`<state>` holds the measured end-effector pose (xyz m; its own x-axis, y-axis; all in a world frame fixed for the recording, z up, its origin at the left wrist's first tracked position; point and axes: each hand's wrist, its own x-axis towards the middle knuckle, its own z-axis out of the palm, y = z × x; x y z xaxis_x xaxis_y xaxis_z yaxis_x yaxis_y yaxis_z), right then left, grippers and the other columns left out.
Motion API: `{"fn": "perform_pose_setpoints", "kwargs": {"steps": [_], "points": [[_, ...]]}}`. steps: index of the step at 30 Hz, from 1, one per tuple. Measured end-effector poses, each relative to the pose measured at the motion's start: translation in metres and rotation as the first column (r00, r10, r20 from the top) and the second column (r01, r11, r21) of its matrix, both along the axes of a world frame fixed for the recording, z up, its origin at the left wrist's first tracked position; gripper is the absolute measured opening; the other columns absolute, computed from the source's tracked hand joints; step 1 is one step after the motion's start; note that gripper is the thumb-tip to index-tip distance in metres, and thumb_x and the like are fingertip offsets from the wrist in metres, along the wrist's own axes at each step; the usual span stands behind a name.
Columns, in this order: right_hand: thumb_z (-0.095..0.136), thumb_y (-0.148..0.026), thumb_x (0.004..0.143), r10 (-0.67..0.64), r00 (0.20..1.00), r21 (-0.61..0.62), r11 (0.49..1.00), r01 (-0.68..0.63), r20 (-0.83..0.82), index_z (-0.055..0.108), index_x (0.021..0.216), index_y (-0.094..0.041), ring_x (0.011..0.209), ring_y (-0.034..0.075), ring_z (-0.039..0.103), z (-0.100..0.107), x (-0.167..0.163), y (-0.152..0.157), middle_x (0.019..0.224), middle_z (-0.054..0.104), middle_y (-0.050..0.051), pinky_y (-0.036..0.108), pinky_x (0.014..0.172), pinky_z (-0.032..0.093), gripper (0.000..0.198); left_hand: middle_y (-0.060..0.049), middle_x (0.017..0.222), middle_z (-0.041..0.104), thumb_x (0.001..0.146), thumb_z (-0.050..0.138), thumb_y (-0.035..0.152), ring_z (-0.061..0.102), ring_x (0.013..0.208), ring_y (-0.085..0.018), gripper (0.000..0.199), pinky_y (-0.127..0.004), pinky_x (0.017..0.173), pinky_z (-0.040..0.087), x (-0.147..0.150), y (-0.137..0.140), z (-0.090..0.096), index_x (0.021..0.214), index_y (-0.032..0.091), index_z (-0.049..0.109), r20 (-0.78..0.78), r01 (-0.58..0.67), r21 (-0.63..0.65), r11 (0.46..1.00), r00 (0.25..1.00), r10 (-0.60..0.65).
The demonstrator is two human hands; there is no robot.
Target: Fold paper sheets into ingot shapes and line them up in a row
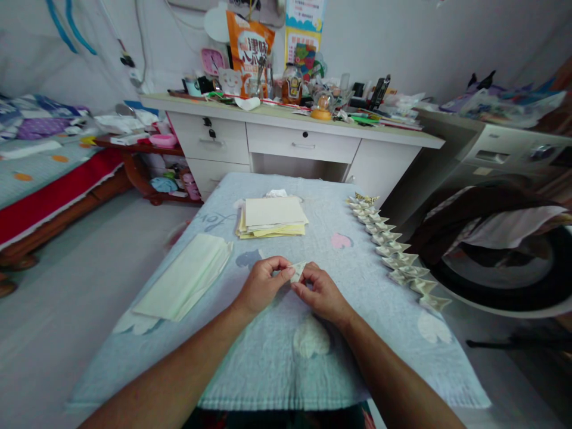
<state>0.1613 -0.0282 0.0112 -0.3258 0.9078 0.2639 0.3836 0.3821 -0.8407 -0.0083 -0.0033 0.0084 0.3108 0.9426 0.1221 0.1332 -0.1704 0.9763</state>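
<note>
Between my two hands, above the middle of the cloth-covered table, is a small folded piece of paper (298, 271), pale and roughly triangular. My left hand (267, 283) pinches its left side between thumb and fingers. On the other side, my right hand (322, 291) grips the paper's right edge with its fingers curled. Part of the paper is hidden behind the fingertips. A row of folded paper pieces (395, 260) with pointed ends runs along the table's right side. Beyond my hands lies a stack of cream and yellow paper (274, 214). Long pale green sheets (183, 277) lie to the left.
The table wears a light blue patterned cloth (250, 369). Behind it stands a white desk (304, 143) crowded with a snack bag, a jar and small items. A washing machine (496, 161) with cloth hanging from its door stands at right, a bed (53, 173) at left.
</note>
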Motion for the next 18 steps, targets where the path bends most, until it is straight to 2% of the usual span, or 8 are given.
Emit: {"fn": "perform_pose_setpoints", "kwargs": {"steps": [8,15,18], "points": [[0.053,-0.046,0.09,-0.029,0.998,-0.028,0.999,0.028,-0.049,0.058,0.068,-0.019,0.076,0.016,0.047,-0.0006,0.0047,0.0032,0.07,0.053,0.001,0.028,0.074,0.035,0.035,0.001,0.066,0.059,0.083,0.059,0.033,0.051,0.063,-0.011,0.021,-0.022,0.062,0.041,0.002,-0.0002,-0.0058,0.075,0.014,0.065,-0.024,0.03,-0.008,1.0,0.999,-0.03],[0.05,-0.043,0.092,-0.033,0.994,-0.086,0.996,0.024,-0.104,0.059,0.067,-0.019,0.075,0.016,0.046,-0.0008,0.0061,0.0042,0.067,0.05,-0.001,0.029,0.075,0.034,0.035,0.0,0.069,0.06,0.084,0.058,0.036,0.053,0.066,-0.012,0.025,-0.022,0.064,0.042,0.0014,-0.0009,-0.0038,0.076,0.014,0.065,-0.044,0.058,0.004,0.998,0.997,-0.058],[0.05,-0.038,0.092,-0.055,0.994,-0.064,0.997,0.049,-0.096,0.058,0.067,-0.019,0.075,0.015,0.046,-0.0001,0.0066,0.0039,0.068,0.049,-0.001,0.029,0.075,0.034,0.032,0.001,0.068,0.06,0.084,0.058,0.037,0.053,0.065,-0.011,0.025,-0.022,0.064,0.042,0.0007,-0.0014,-0.002,0.075,0.014,0.065,-0.056,0.059,0.014,0.998,0.997,-0.058]]}}
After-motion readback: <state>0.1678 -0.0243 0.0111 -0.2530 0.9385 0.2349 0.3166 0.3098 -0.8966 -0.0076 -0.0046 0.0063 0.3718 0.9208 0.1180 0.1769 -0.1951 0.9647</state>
